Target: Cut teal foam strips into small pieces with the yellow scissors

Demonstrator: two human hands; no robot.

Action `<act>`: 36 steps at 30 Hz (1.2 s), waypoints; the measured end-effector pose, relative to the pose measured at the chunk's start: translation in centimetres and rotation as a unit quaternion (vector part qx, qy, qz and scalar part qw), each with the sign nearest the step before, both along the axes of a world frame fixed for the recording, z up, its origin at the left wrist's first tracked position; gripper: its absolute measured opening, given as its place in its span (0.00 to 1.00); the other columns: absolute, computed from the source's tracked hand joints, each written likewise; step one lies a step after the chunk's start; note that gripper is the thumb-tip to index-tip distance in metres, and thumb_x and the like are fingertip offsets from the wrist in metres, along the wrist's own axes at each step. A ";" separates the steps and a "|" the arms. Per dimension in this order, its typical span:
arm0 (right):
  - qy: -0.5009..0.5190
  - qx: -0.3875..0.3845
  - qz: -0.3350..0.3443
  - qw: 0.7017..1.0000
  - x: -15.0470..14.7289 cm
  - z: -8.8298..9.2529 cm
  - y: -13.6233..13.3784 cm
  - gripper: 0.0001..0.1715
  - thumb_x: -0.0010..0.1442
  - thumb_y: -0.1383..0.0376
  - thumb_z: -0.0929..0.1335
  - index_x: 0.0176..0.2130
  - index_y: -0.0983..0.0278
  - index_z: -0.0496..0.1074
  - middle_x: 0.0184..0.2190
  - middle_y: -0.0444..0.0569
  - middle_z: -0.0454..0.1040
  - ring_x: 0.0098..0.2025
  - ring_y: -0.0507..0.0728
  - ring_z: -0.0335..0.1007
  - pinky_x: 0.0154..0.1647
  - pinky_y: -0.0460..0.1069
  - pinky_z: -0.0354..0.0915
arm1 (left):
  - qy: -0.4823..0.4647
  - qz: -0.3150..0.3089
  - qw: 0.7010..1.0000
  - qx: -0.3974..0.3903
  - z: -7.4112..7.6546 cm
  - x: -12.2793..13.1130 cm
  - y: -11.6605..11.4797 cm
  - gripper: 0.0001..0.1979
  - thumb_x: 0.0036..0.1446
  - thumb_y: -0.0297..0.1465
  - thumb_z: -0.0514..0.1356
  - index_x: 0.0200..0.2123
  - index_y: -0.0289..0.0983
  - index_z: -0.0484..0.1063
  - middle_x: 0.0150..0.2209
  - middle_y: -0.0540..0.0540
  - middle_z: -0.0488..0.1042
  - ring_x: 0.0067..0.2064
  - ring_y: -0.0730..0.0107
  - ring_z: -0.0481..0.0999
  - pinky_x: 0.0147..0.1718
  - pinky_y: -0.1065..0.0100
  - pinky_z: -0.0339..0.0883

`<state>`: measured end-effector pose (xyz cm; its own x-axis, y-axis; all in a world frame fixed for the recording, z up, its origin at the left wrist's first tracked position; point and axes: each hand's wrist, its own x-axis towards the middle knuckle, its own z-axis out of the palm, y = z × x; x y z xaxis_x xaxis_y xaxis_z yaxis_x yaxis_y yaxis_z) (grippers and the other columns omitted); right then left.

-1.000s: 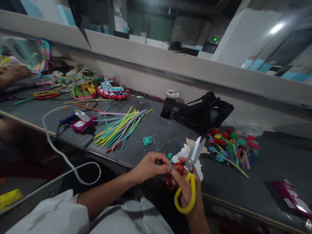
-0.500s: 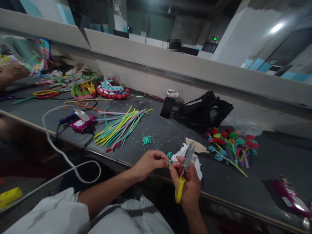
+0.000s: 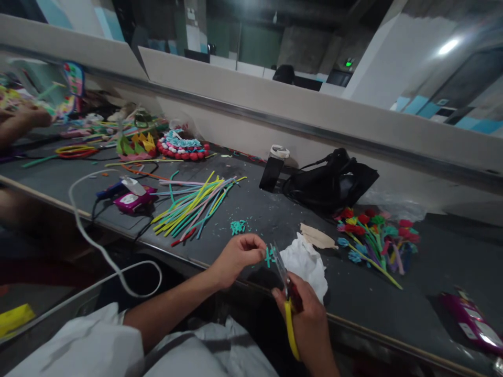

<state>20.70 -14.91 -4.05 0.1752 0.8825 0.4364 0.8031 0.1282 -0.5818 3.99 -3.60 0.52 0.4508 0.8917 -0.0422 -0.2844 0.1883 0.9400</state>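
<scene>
While my left hand (image 3: pixel 236 256) pinched the small teal pipe-cleaner piece (image 3: pixel 268 256) over the table edge (image 3: pixel 220 264), my right hand (image 3: pixel 308 319) gripped the scissors (image 3: pixel 286 293); it looked light, bendy, best held by its end.

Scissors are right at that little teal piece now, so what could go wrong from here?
The left hand pinches the teal piece close to the scissors blades, so the fingertips could get nicked. The piece is tiny and may slip or fly off the table edge. Cut scraps could scatter among the teal bits already on the table.
</scene>
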 end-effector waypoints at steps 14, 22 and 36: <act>-0.027 -0.010 0.037 0.999 -0.1 -0.2 -0.5 0.17 0.60 0.59 0.68 0.49 0.62 0.71 0.37 0.48 0.78 0.36 0.56 0.76 0.36 0.48 0.71 | -0.035 0.004 0.999 -0.006 0.7 0.2 -0.4 0.10 0.42 0.32 0.68 0.24 0.33 0.70 0.24 0.52 0.68 0.27 0.76 0.63 0.31 0.73 0.56; -0.026 -0.015 0.028 0.999 0.2 -0.1 -0.7 0.16 0.61 0.61 0.67 0.48 0.62 0.73 0.35 0.48 0.79 0.34 0.56 0.76 0.36 0.48 0.70 | -0.029 0.003 1.000 0.000 0.7 0.1 -0.3 0.08 0.42 0.29 0.67 0.25 0.33 0.71 0.25 0.52 0.68 0.28 0.76 0.63 0.31 0.73 0.56; 0.165 -0.033 -0.112 0.979 2.8 0.3 2.4 0.25 0.53 0.49 0.71 0.43 0.64 0.76 0.31 0.48 0.78 0.29 0.56 0.73 0.34 0.47 0.67 | 0.322 0.122 0.900 0.266 -2.6 -2.8 5.0 0.04 0.47 0.26 0.57 0.26 0.35 0.72 0.26 0.49 0.72 0.30 0.71 0.68 0.31 0.71 0.60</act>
<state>23.50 -12.46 -3.78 0.4896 0.8303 0.2663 0.5729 -0.0761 -0.8161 1.22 1.38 -2.10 0.2730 0.9321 0.2382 0.3802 -0.3320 0.8633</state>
